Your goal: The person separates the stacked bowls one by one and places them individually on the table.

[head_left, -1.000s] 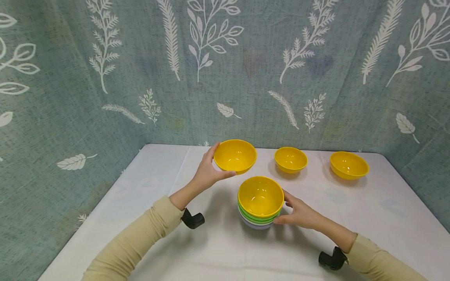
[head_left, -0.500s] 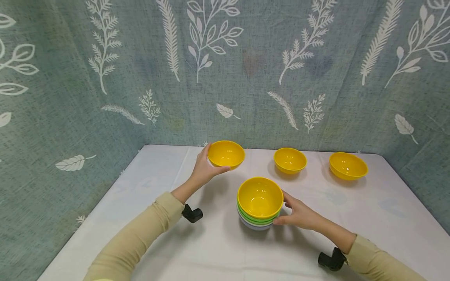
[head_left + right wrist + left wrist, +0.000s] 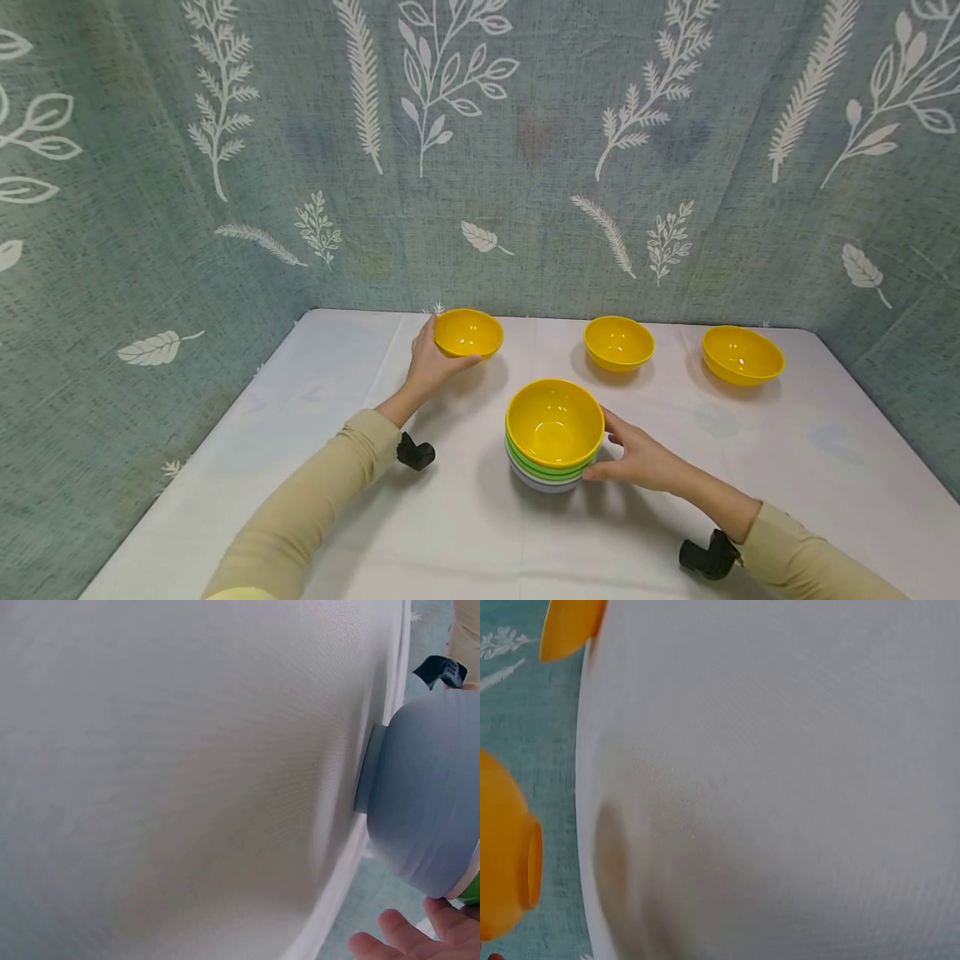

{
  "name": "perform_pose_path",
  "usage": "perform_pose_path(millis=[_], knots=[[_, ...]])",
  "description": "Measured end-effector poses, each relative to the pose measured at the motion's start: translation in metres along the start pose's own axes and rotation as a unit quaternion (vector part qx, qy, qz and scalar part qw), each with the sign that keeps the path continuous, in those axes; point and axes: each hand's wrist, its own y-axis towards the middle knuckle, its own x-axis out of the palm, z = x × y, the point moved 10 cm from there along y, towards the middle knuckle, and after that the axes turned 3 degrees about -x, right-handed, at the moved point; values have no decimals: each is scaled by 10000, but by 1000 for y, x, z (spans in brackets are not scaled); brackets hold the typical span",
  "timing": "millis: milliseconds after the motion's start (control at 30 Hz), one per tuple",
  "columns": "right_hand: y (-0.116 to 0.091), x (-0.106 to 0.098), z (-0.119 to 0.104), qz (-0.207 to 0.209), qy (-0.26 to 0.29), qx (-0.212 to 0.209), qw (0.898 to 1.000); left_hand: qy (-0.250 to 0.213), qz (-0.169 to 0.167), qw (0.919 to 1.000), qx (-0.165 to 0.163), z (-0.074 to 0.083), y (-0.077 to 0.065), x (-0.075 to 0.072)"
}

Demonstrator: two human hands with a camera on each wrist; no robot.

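At the back left of the table, my left hand (image 3: pixel 433 362) grips a yellow bowl (image 3: pixel 468 333) by its left side, thumb in front. The left wrist view shows this bowl's (image 3: pixel 499 847) foot apart from the cloth, its shadow below. My right hand (image 3: pixel 637 457) holds the right side of a bowl stack nearer the front, thumb and fingers around it. A yellow bowl (image 3: pixel 555 421) tops the stack, with green rims (image 3: pixel 551 469) under it and a grey-blue bowl (image 3: pixel 427 795) at the bottom. Its foot is at or very close to the cloth.
Two more yellow bowls stand upright along the back, one in the middle (image 3: pixel 618 343) and one at the right (image 3: pixel 742 356). White cloth (image 3: pixel 420 533) covers the table. A leaf-patterned curtain (image 3: pixel 480 167) hangs behind and at both sides.
My left hand has carried the yellow bowl left, away from above the stack, and lowered it toward the table at the back left. My right hand and the stack have stayed put.
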Motion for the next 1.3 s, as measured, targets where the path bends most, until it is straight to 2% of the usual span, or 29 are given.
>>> perform_pose_path(millis=[167,633,1067,1300], knots=[[0,0,-1,-17,10,-21,10000,99,74,9998,-126,-11,4,2],[-2,1,-1,-44,100,30,9999,164,-124,9982,-559,-34,7,13],[-2,-1,-3,29,28,-39,10000,87,-252,9968,-752,-40,13,16],[-3,-1,-2,-25,83,-49,10000,-133,-240,9954,-921,-42,15,16]])
